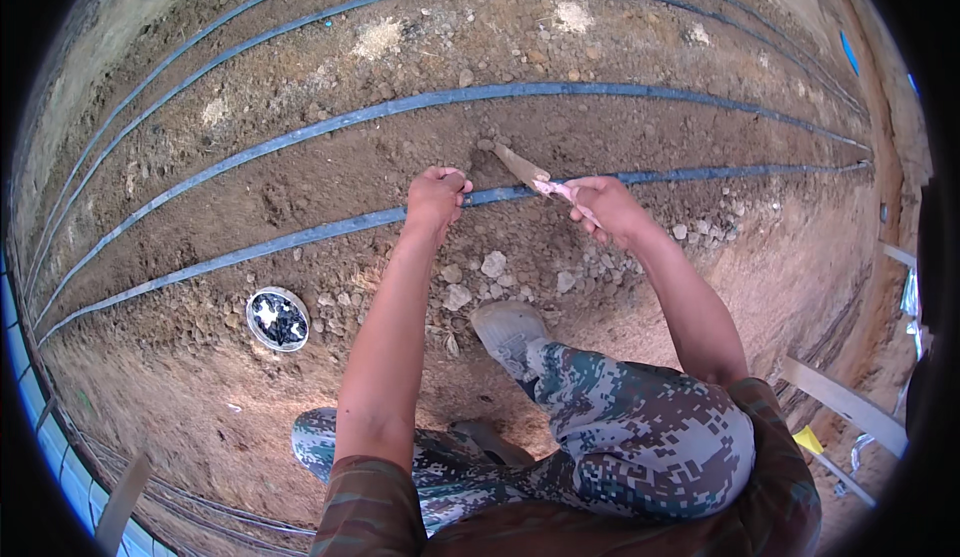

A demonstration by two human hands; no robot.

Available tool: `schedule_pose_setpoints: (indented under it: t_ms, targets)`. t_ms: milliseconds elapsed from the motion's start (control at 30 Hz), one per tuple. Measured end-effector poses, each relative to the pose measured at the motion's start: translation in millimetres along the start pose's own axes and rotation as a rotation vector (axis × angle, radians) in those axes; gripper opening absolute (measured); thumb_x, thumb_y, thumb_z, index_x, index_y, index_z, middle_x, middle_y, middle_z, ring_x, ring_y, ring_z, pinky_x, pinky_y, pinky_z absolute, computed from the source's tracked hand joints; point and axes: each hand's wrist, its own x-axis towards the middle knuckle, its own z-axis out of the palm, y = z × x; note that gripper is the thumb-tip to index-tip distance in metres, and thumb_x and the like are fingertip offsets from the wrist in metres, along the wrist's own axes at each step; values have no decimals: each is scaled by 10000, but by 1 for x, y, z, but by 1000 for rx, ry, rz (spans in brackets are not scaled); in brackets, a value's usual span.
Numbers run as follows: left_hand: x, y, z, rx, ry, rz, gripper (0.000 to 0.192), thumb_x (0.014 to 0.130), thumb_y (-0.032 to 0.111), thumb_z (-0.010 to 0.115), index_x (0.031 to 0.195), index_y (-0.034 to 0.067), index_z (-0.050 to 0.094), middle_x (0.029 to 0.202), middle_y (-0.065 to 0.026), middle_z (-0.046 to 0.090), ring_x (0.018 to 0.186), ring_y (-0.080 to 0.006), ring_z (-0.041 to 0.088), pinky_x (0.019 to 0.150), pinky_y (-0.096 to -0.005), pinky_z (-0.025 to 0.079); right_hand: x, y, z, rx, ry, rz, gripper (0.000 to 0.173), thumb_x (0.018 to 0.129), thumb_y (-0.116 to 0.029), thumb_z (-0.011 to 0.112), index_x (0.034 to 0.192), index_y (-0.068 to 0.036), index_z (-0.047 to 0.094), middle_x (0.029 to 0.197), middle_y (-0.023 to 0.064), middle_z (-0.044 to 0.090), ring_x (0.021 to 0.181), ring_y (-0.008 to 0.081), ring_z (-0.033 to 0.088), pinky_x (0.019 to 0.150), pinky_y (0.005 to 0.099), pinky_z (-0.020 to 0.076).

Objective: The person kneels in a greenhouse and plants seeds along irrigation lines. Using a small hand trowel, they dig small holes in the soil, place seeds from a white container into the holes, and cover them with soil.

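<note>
A hand trowel [521,164] with a pink handle is gripped in my right hand [611,208]. Its soil-coated blade slants up and left, with the tip at a small dark hollow [482,161] in the loose soil. Left of that hollow, my left hand [437,198] is held with curled fingers close together; whether something small is pinched there is hidden. Both hands are over the nearest flat drip tape [337,228], which runs across the soil bed. A round bowl [255,339] of small black pieces and some white bits stands on the ground to the left.
Farther drip tapes [450,96] cross the bed, with pale crumbly patches [379,37] beyond. Stones and clods [457,296] lie along the near edge by my shoe [510,328]. Wooden stakes [847,403] rise at right and lower left, near blue sheeting [45,407].
</note>
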Motion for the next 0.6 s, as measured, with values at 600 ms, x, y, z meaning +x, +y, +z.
schedule_pose_setpoints:
  t_ms: [600]
  targets:
    - [37,-1,8,242,118,44,84,932,105,608,926,23,594,729,-27,601,521,-74,469,416,-248,341,2,-5,-5,58,-14,42,340,1040,-164,502,1331,-10,590,795,17,598,517,64,503,378,223,363]
